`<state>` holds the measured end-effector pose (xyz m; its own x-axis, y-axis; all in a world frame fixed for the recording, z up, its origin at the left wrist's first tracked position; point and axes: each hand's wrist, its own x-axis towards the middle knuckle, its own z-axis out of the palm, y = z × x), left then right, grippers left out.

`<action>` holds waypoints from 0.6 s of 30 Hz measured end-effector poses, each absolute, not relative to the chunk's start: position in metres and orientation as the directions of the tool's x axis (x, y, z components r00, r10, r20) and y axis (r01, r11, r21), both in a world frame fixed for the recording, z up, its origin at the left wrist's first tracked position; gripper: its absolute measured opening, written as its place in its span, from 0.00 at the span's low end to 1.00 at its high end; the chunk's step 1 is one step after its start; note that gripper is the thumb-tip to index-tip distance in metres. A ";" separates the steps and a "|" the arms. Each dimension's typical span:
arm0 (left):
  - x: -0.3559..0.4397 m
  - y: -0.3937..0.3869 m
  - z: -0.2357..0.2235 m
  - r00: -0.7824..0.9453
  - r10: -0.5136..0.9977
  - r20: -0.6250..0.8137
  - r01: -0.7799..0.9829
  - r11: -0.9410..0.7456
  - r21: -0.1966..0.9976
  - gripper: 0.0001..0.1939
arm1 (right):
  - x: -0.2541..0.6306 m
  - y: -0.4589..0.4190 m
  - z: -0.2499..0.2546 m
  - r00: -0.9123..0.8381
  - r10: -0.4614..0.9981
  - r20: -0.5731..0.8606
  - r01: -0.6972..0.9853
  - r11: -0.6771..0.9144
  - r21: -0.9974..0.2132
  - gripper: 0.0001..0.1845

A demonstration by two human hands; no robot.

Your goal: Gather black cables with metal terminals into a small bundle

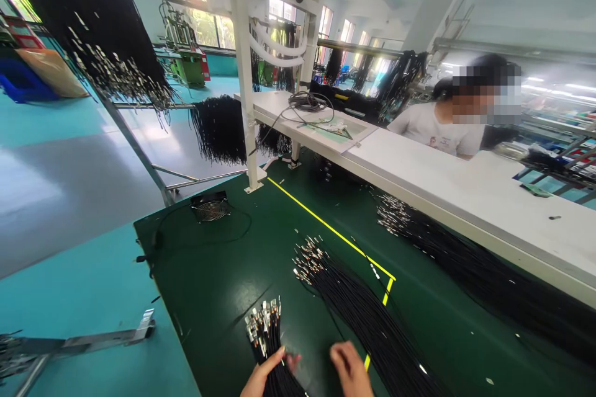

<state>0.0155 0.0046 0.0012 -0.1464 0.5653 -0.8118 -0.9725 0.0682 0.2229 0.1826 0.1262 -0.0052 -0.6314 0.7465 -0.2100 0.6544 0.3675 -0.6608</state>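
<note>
We note our left hand (265,375) grasping the small cable bundle (266,335), axis running far-left; right hand (350,369) released, just right of it.

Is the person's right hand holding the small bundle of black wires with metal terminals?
No, the left hand grips that small bundle of black wires; the right hand rests beside it.

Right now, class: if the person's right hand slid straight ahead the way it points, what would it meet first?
Probably the large bundle of black wires lying just beyond the right hand on the green mat; depth is hard to judge.
</note>
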 end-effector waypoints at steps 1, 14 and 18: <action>0.017 0.005 -0.002 -0.134 0.571 -0.810 -0.979 0.050 0.197 0.07 | 0.183 0.138 -0.010 -0.568 0.805 -0.172 0.710 0.373 -0.597 0.17; 0.020 0.000 -0.024 -0.148 0.592 -0.792 -0.981 0.011 0.192 0.14 | 0.188 0.165 -0.011 -0.631 0.771 -0.090 0.770 0.608 -0.193 0.17; 0.021 0.001 -0.026 -0.138 0.550 -0.824 -0.980 0.043 0.192 0.12 | 0.194 0.157 -0.011 -0.659 0.735 -0.161 0.744 0.603 -0.288 0.16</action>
<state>0.0206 0.0011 -0.0260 -0.1376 0.5500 -0.8237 -0.9804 0.0429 0.1924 0.1943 0.1567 -0.0111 -0.6588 0.7350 -0.1609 0.7436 0.6034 -0.2880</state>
